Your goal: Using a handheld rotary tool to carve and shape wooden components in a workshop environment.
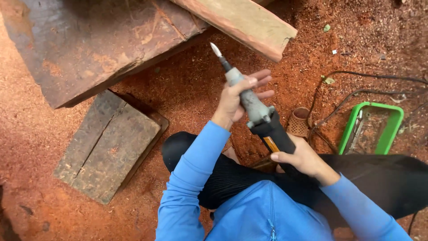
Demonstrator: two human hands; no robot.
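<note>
Red sawdust covers the floor (187, 89), planks upper left, a green tray (392, 129) at right. I've got the power carving tool (254, 105) mid-frame, tip pointing up-left: my left hand (236, 100) wrapped round its grey neck, fingers half loose, my right hand (303, 158) clamped on the black body. Looks like I'm checking the bit; next wants a firmer two-handed grip.

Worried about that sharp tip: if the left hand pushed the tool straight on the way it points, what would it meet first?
Probably the reddish plank just beyond the tool in the left hand; depth is unclear.
</note>
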